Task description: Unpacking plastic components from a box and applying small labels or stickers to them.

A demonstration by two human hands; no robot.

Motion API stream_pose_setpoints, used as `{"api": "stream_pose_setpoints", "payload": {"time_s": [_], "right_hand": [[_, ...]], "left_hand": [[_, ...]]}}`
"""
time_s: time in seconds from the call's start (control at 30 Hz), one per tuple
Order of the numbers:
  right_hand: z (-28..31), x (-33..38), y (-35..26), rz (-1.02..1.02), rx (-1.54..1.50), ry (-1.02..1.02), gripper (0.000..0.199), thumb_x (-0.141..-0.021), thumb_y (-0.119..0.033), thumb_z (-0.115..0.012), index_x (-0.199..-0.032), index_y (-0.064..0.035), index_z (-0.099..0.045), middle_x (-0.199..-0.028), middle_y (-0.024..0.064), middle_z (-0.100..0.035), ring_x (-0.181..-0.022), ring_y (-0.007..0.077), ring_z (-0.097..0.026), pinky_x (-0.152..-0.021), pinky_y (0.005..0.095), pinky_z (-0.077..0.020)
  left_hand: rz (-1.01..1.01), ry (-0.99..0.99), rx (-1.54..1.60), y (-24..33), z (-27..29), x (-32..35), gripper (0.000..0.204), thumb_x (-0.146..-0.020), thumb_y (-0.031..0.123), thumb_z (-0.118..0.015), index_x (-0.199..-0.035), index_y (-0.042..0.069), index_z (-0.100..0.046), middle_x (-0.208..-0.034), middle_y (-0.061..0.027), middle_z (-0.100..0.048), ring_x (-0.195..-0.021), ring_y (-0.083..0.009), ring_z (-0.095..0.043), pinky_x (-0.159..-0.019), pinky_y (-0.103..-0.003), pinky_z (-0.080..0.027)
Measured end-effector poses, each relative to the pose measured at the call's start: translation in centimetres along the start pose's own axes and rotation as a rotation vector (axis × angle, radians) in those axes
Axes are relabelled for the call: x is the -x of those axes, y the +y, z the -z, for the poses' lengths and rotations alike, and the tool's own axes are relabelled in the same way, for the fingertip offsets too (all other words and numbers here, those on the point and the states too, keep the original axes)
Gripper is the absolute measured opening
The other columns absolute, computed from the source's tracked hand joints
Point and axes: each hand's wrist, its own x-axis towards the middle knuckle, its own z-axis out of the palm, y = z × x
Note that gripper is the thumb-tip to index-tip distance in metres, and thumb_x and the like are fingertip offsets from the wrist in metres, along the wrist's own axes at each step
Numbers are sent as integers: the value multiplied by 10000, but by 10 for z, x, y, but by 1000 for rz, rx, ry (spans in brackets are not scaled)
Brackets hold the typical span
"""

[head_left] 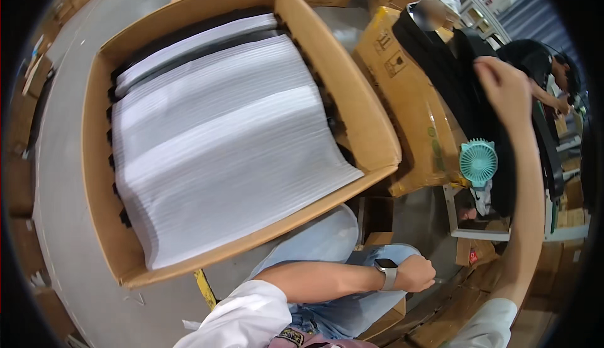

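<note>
Upper R of frame: R hand (pixel 508 90) by long black pieces (pixel 440 74).
R fingers curled, can't tell if gripping; L hand (pixel 415 274), lower ctr-right, closed in a fist, nothing visible in it. Pieces prob. light, fairly stiff, maybe slick; best hold = long edges, approx. mid-length. Teal fan (pixel 479 162) nearby; open carton (pixel 343 84) w/ white layers (pixel 220 140) upper L-ctr.

Sheets (pixel 220 140) are standing in an open box (pixel 368 125); a carton (pixel 418 118) is sitting to its right, and a fan (pixel 478 162) is resting at the carton's right edge.
</note>
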Motion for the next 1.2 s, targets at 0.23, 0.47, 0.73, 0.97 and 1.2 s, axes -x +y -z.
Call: {"api": "stream_pose_setpoints", "payload": {"time_s": [0.23, 0.47, 0.73, 0.97, 1.2], "right_hand": [[-102, 10, -205, 503, -370, -531, 537, -761, -325, -708, -1174, -25, -540, -680, 158, -642, -673, 332, -651, -616, 372, -527], [-156, 50, -266, 681, -196, -220, 284, -706, -110, -607, -927, 66, -579, -527, 72, -588, -504, 211, -623, -428, 334, -458], [-164, 47, -254, 566, -210, -602, 54, -657, -72, -652, -612, -65, -623, -660, 118, -640, -654, 280, -654, -519, 387, -500], [-160, 41, -256, 491, -301, -615, 154, -718, -168, -702, -655, -49, -627, -675, 127, -644, -672, 305, -653, -552, 395, -506], [-152, 45, -258, 329, -397, -562, 163, -717, -153, -695, -787, -11, -654, -783, 106, -671, -767, 277, -670, -626, 373, -520]], "left_hand": [[-105, 58, -41, -1, -4, 7, 301, -837, 232, -574, -643, 12, -641, -591, -175, -602, -610, -368, -618, -563, -442, -486], [-68, 369, 408, -5, 3, 9, 158, -728, 148, -615, -818, 26, -659, -866, -193, -648, -865, -409, -585, -766, -466, -449], [-112, 168, 495, 2, 27, 18, 233, -800, 234, -620, -892, 21, -619, -981, -196, -618, -951, -372, -546, -847, -447, -410], [71, -181, 675, -17, 14, 19, 344, -824, 164, -691, -1135, 53, -595, -1226, -104, -571, -1168, -221, -498, -969, -380, -400], [-151, 24, 446, -34, -43, -6, 321, -815, 238, -653, -1079, 59, -617, -1152, -149, -597, -1093, -307, -525, -936, -419, -397]]}}
